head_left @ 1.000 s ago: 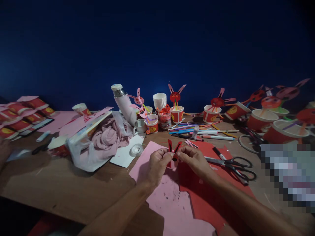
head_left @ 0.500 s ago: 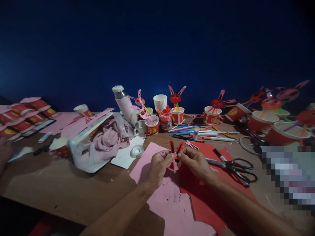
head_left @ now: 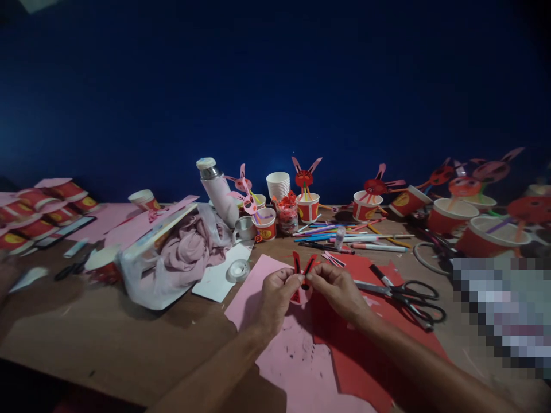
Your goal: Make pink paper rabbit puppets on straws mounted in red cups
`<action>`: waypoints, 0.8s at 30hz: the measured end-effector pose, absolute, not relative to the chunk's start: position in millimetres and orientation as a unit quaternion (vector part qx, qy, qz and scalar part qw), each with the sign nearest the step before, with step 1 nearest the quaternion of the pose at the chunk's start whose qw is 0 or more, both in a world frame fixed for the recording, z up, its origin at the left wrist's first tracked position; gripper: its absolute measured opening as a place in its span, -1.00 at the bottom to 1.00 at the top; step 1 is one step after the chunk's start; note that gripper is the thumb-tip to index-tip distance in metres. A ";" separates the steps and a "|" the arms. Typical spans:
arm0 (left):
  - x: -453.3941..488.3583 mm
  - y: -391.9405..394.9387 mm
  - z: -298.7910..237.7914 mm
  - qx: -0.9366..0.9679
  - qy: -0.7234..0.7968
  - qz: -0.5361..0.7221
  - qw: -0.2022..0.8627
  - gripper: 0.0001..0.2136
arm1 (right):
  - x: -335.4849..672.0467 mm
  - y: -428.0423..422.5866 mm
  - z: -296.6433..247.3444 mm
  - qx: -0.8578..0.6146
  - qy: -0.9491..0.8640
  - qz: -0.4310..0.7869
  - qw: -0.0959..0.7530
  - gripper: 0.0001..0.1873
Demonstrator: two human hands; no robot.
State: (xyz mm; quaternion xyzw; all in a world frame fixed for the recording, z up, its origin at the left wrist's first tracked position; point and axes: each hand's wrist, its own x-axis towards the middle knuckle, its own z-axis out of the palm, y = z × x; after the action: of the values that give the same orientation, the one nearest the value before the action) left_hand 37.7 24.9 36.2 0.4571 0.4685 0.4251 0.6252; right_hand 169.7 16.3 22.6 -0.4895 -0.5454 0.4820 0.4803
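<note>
Between my two hands is a small paper rabbit face [head_left: 303, 296], pink with black drawn marks and two upright red-and-black ears. My left hand [head_left: 278, 289] pinches its left side near the base of one ear. On the other side, my right hand [head_left: 336, 284] pinches it by the other ear, and the two thumbs nearly meet. My fingers cover part of the face. Below lies a pink paper sheet [head_left: 286, 350], overlapping a red paper sheet [head_left: 365, 355]. Black-handled scissors [head_left: 415, 295] and a black marker [head_left: 381, 274] rest on the red sheet.
Paper cups with rabbit faces, such as one red cup [head_left: 309, 209], line the back by the blue wall. Several pens [head_left: 340, 235] lie before them. To the left are a thermos [head_left: 219, 192], a tape roll [head_left: 238, 269] and a plastic bag [head_left: 146, 275]. Another person's hand [head_left: 8, 269] blurs at far left.
The camera view has tipped and shifted slightly. Both hands keep hold of the paper rabbit face, my fingertips closer together at the ear bases.
</note>
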 end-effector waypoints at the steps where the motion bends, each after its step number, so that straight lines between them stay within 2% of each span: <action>1: 37.5 25.2 35.9 0.459 0.470 0.427 0.622 -0.84 | 169.8 16.5 22.6 -0.488 -0.545 0.483 0.481 -0.76; 7: 37.0 27.4 37.2 0.457 0.475 0.438 0.612 -0.82 | 171.2 17.4 24.0 -0.485 -0.546 0.481 0.485 -0.72; 24: 37.4 26.3 37.4 0.432 0.445 0.435 0.653 -0.83 | 170.4 15.9 27.1 -0.498 -0.533 0.483 0.485 -0.84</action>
State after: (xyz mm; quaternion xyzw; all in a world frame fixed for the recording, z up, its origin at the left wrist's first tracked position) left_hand 37.4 26.3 37.4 0.4317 0.4452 0.4354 0.6526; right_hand 170.4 15.9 27.1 -0.4976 -0.5328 0.4827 0.4854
